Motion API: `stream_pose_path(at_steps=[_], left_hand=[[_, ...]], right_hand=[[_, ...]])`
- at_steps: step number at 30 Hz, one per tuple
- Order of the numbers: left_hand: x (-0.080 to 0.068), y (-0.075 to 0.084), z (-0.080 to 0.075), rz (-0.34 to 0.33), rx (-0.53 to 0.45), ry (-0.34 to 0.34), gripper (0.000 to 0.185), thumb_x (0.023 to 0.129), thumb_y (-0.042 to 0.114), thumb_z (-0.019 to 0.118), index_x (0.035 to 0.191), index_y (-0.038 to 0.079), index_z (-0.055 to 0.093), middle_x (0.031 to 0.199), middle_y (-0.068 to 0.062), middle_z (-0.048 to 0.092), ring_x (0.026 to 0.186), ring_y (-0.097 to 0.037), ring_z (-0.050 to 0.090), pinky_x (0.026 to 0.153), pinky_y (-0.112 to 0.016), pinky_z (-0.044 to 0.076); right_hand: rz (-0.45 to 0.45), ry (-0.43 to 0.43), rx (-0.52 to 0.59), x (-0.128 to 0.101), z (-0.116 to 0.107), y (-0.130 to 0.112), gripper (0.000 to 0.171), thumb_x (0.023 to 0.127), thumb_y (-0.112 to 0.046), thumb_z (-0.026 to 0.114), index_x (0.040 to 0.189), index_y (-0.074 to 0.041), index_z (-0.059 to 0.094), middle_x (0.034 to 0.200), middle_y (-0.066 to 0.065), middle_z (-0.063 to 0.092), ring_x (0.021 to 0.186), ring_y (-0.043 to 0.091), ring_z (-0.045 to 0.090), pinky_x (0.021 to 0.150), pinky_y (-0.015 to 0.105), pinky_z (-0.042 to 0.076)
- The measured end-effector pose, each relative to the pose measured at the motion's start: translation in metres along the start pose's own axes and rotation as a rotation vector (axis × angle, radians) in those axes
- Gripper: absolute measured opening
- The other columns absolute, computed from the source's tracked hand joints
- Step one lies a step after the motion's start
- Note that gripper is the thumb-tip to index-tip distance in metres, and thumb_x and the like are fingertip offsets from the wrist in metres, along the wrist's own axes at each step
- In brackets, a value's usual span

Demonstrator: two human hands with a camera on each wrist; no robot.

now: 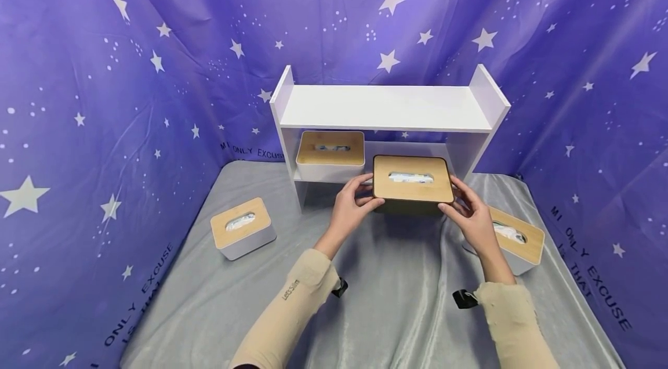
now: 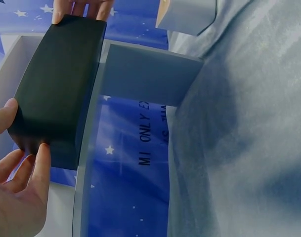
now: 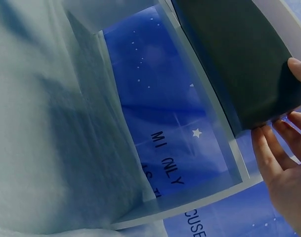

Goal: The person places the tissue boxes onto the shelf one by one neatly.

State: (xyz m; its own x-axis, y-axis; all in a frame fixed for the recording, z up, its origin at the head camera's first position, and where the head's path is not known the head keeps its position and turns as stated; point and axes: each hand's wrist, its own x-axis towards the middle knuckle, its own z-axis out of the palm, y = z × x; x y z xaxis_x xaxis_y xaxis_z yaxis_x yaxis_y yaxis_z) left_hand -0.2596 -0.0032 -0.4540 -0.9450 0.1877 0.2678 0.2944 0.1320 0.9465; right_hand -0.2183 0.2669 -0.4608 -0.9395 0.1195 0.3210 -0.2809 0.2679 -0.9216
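Note:
A dark tissue box [image 1: 412, 190] with a light wooden lid is held level at the front of the white shelf unit [image 1: 386, 105], by its middle board. My left hand [image 1: 349, 209] grips its left end, the thumb on the front side and the other fingers around the end. On the opposite end, my right hand [image 1: 474, 221] grips it the same way. The left wrist view shows the box's dark side [image 2: 61, 79] against the board's edge. A white tissue box [image 1: 331, 172] with a wooden lid stands left of it on that board.
Another white tissue box [image 1: 242, 230] stands on the grey cloth [image 1: 376, 305] to the left. A further one [image 1: 522, 241] is at the right, partly behind my right hand and forearm. Purple star-patterned curtains [image 1: 334, 15] enclose the back and both sides.

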Motion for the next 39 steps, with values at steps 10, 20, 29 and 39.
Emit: stream_pose_path(at_steps=[10,20,29,39], left_hand=[[0.002,0.001,0.001,0.025,-0.005,0.035,0.050,0.086,0.006,0.076,0.134,0.003,0.059,0.123,-0.019,0.056,0.122,-0.031,0.061,0.093,-0.021,0.058],[0.003,0.004,0.004,0.037,0.032,0.049,0.049,0.089,0.003,0.073,0.135,0.001,0.057,0.115,-0.021,0.056,0.124,-0.033,0.060,0.098,-0.034,0.058],[-0.002,0.006,0.004,0.023,0.032,0.030,0.054,0.090,0.006,0.073,0.140,0.004,0.054,0.125,-0.020,0.055,0.129,-0.032,0.056,0.102,-0.039,0.056],[-0.005,0.006,0.003,0.021,0.019,0.024,0.053,0.088,0.005,0.074,0.138,0.006,0.056,0.133,-0.015,0.055,0.126,-0.029,0.059,0.101,-0.030,0.056]], right_hand=[[0.018,0.054,0.040,0.003,0.007,0.002,0.064,0.089,0.003,0.070,0.148,0.000,0.044,0.140,0.000,0.052,0.113,-0.003,0.054,0.092,0.002,0.048],[0.097,0.165,0.032,0.007,0.014,-0.001,0.057,0.089,0.000,0.071,0.143,-0.004,0.053,0.127,-0.011,0.058,0.108,-0.002,0.055,0.088,0.002,0.049],[0.111,0.219,0.044,0.002,0.022,-0.028,0.048,0.088,0.001,0.070,0.134,0.007,0.055,0.105,-0.018,0.057,0.097,0.000,0.054,0.080,0.002,0.049],[0.051,0.320,0.154,0.003,0.031,-0.020,0.022,0.087,0.009,0.068,0.099,0.011,0.049,0.108,-0.011,0.058,0.093,0.001,0.056,0.078,0.006,0.050]])
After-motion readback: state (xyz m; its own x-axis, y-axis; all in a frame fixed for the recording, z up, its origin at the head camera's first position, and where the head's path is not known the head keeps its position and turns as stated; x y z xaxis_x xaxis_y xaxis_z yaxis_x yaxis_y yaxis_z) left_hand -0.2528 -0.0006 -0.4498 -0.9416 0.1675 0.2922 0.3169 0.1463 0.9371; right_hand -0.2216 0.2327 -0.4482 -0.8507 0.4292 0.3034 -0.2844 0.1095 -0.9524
